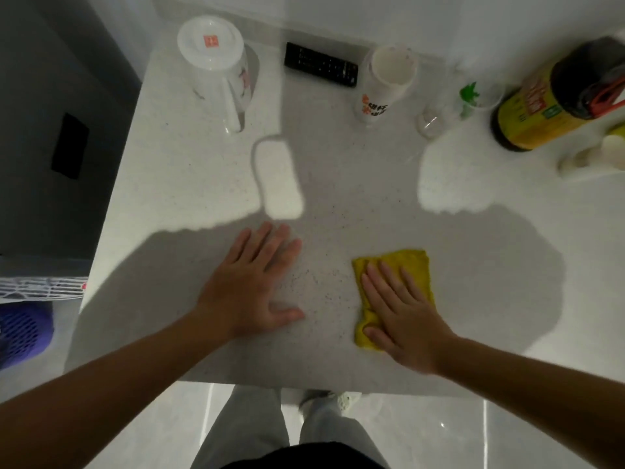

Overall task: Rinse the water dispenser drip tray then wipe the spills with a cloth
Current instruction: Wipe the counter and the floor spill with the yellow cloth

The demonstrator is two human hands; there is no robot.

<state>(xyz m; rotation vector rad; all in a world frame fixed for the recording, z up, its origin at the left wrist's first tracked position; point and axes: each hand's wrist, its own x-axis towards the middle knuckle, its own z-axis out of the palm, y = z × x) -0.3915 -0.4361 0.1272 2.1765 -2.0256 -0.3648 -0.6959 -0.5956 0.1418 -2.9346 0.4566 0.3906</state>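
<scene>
Your right hand (402,316) presses flat, fingers extended, on the yellow cloth (411,265); your left hand (252,287) rests palm-down, fingers spread, grasping nothing, on the speckled countertop (338,198)

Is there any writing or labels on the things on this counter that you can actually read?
None is legible.
Upturned clear jug: red square mark on its base, blurred.
Tall cup: orange and black characters, blurred.
Dark bottle: yellow label print, too blurred.
Remote control: button markings too small.
</scene>
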